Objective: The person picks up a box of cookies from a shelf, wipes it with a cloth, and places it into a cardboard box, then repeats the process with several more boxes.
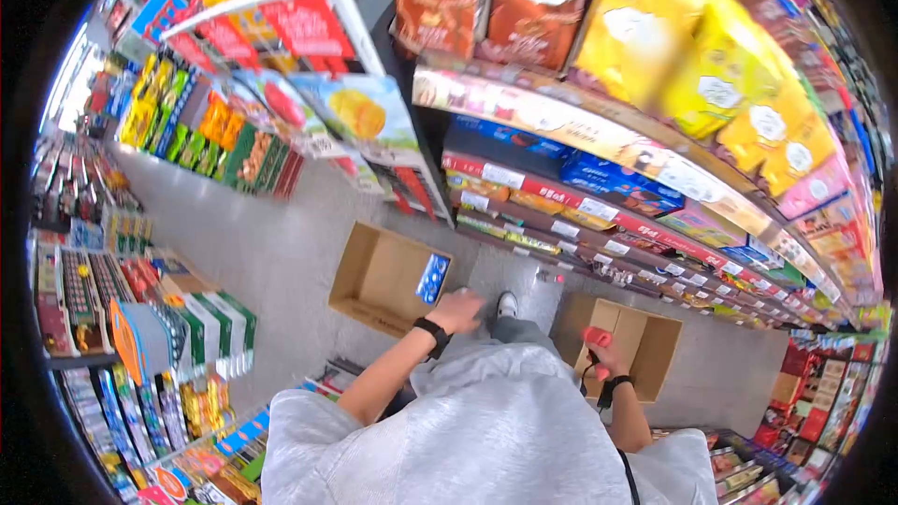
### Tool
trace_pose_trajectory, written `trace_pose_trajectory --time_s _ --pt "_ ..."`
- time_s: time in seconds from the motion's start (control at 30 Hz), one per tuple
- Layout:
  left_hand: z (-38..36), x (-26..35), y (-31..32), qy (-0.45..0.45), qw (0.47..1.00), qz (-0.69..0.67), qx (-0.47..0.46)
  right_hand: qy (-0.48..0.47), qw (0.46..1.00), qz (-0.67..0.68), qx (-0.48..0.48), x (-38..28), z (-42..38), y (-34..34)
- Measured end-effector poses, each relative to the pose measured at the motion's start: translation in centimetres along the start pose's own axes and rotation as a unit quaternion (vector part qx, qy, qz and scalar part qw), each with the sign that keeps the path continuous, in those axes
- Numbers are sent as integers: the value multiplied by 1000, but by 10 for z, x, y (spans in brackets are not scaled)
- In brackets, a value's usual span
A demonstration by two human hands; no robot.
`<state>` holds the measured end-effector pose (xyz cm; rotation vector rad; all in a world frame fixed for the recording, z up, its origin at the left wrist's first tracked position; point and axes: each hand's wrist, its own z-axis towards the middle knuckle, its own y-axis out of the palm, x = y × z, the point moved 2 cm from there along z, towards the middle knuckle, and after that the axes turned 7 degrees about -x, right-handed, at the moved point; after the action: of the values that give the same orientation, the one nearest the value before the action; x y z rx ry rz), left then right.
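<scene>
My left hand [456,312], with a dark band on the wrist, is over the near right edge of an open cardboard box [369,282]. Its fingers stretch to the right, slightly blurred, and no object shows in them. A blue and white packet [432,278] lies inside that box, against its right side. My right hand [608,355] is closed on a small red object [596,337], whose kind I cannot make out. A dark strap hangs by that wrist. Behind the right hand stands a second open cardboard box [652,348] on the floor.
Tall shelves [599,131] with brown and yellow bags and boxed snacks curve along the front and right. A display stand [346,112] with printed panels stands front left. Green and white cartons [220,332] are at left. Grey floor [281,252] lies around the boxes.
</scene>
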<state>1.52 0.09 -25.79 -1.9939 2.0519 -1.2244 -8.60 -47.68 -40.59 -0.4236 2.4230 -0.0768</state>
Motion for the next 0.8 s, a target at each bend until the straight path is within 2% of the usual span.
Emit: trace_pose_trajectory --time_s 0.07,0.13,0.17,0.2,0.27,0.37,0.47,0.5,0.6,0.63,0.67,0.7,0.73,0.77,0.8 --pt "9 14 -64 69 979 -3 191 -25 999 34 -10 9 -2 7" --pt "-6 47 -148 145 932 -10 333 -50 995 71 -43 1 -28 28" --pt "-4 55 -178 154 907 5 391 -15 998 63 -13 20 -22 39" --pt "-4 61 -204 163 879 19 448 -31 999 14 -17 53 -4 45" --pt "-17 82 -253 137 852 93 496 -50 999 -9 -11 40 -15 56" --pt "9 71 -278 84 831 162 526 -83 996 -15 -5 3 -43 68" --pt "36 49 -279 52 842 187 503 -108 986 128 -25 55 3 69" --pt "40 46 -280 43 842 186 504 -135 980 129 -62 82 27 64" --pt "32 54 -282 2 879 160 449 -135 979 150 6 42 -2 74" --pt "32 53 -280 6 868 177 464 -199 958 190 -80 -5 -35 76" --pt "33 51 -278 10 855 194 480 -206 973 105 -8 9 -26 77" --pt "33 50 -279 3 848 216 485 -239 956 170 -25 25 -12 82" --pt "32 49 -279 -6 840 236 488 -265 933 207 -125 -23 -50 82" --pt "29 51 -279 -8 834 236 499 -273 941 165 -116 -4 -31 82" --pt "26 53 -278 -13 828 235 508 -304 926 197 -107 2 -30 83"
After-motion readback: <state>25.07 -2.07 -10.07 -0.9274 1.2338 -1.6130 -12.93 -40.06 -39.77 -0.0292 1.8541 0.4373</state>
